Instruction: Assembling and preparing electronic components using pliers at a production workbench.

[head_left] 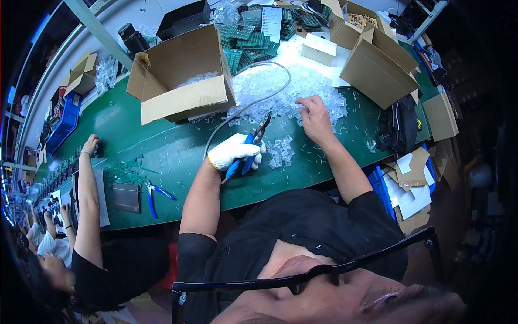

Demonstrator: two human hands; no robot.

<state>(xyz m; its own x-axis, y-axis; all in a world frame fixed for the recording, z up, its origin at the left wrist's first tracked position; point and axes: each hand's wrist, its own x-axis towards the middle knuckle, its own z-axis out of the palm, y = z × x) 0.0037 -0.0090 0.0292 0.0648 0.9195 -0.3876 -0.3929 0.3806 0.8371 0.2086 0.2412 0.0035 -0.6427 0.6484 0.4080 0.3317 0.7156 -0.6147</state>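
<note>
My left hand [233, 152], in a white knitted glove, is closed round blue-handled cutting pliers [250, 156]. Their dark jaws point up and away, toward a big heap of small clear plastic pieces [270, 92]. My right hand [315, 117] is bare, with bent fingers at the right part of that heap. Thumb and forefinger come close together there, and anything between them is too small to make out. Between my hands, nearer to me, lies a smaller pile of clear pieces [280, 152]. A grey cable [220, 127] loops over the heap and down behind my gloved hand.
An open cardboard box [183, 100] stands left of the heap, another box [377, 70] right of it. Green circuit boards [248, 43] and a phone [271, 24] lie behind. Another pair of pliers [153, 200] rests on the green table [172, 156] near a co-worker's arm [87, 200].
</note>
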